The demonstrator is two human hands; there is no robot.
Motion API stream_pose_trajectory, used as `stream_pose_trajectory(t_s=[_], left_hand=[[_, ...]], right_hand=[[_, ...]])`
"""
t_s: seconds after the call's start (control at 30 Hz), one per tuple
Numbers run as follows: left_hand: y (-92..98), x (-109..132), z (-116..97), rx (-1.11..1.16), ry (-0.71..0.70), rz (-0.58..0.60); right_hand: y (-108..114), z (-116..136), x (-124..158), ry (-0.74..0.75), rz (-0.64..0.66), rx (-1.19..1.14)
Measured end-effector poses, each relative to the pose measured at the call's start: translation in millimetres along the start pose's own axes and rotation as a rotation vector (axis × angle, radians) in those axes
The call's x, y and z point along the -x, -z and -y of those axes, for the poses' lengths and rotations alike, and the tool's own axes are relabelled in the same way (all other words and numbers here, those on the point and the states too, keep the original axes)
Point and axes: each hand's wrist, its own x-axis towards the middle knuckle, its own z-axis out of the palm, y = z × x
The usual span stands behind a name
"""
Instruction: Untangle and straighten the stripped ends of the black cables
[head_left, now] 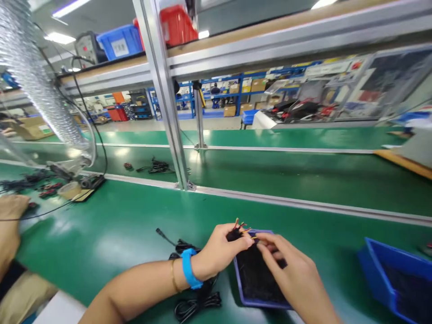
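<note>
My left hand [219,252] is closed around several black cables [232,234], whose stripped ends fan out in thin red and yellow wires. With fingertips pinched, my right hand [292,265] meets one of these cable ends just right of my left thumb. Both hands are over a shallow purple-blue bin [239,283] with a dark inside; what lies in it is hard to make out. Coiled black cables [199,307] rest on the green table beside the bin, partly hidden under my left forearm.
A blue bin [388,288] stands at the right. A metal post [165,99] rises from the bench's rail. Far left are a soldering area with a tape roll [69,191], a foil duct [43,76] and another person's arm [10,225]. Loose black cables [158,166] lie behind the rail.
</note>
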Motion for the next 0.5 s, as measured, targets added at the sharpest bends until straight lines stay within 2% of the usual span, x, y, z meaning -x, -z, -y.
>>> stream_pose_trajectory(t_s=[0.2, 0.5], left_hand=[[-1.0, -0.8, 8.7, -0.034, 0.021, 0.006], [-1.5, -0.3, 9.5, -0.092, 0.065, -0.022]], right_hand=[[5.1, 17.2, -1.3, 0.000, -0.002, -0.109], [14.6, 23.0, 2.1, 0.039, -0.132, -0.106]])
